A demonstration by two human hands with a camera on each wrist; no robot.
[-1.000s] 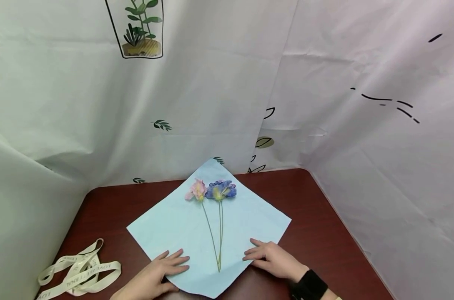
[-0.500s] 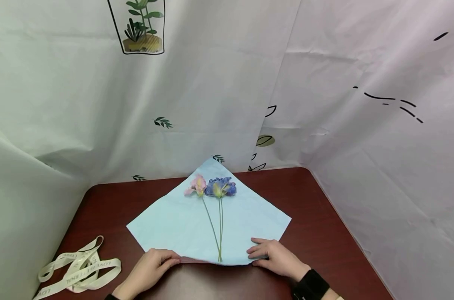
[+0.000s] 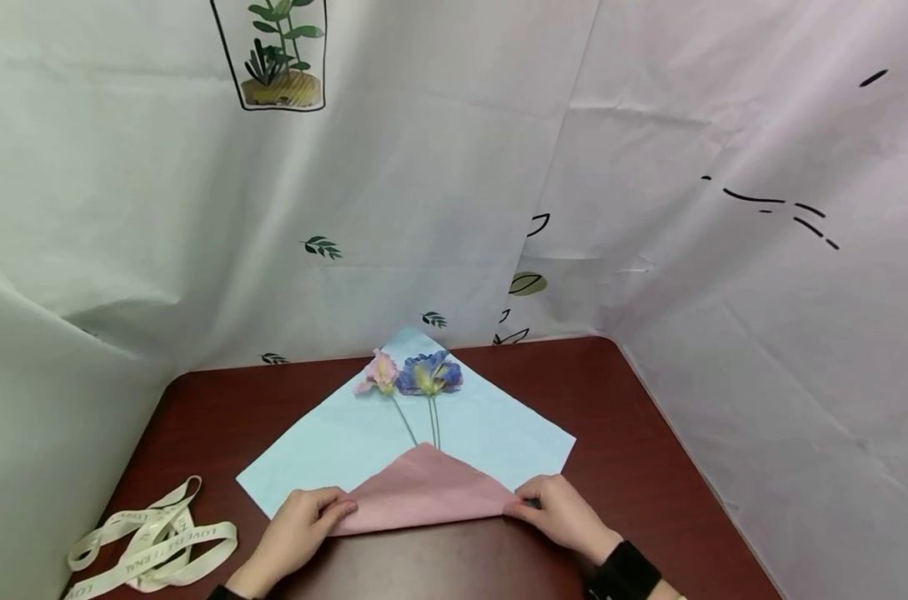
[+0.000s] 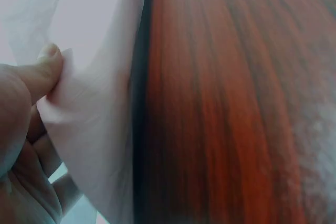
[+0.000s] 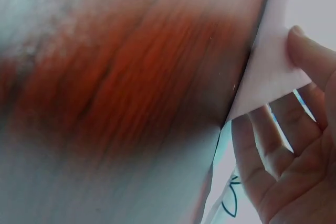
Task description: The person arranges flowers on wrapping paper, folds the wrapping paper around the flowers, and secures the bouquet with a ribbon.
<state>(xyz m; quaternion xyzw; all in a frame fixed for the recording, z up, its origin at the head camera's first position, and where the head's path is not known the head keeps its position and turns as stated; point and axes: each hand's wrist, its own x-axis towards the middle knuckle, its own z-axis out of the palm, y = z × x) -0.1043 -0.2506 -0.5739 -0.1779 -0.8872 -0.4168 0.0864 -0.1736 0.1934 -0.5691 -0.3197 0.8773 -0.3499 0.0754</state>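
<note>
A square sheet of wrapping paper [image 3: 491, 433], light blue on top, lies cornerwise on the table. Its near corner is folded up, showing a pink underside [image 3: 427, 496] that covers the lower flower stems. A pink flower [image 3: 381, 372] and a blue-purple flower [image 3: 429, 374] lie on the blue side, heads toward the far corner. My left hand [image 3: 296, 529] pinches the fold's left end, thumb [image 4: 48, 69] on the pink side. At the right end my right hand [image 3: 562, 512] pinches the fold, thumb [image 5: 310, 51] on the pink face and fingers behind it.
A loose heap of cream printed ribbon [image 3: 157, 542] lies on the dark red-brown table [image 3: 634, 467] at the left. White printed cloth [image 3: 423, 167] hangs behind the table and along both sides. A black band [image 3: 624, 573] wraps the right wrist.
The near corner of the paper has been turned up and away, over the stems, so its pink underside shows. Both hands went from lying on the paper to pinching the fold's ends.
</note>
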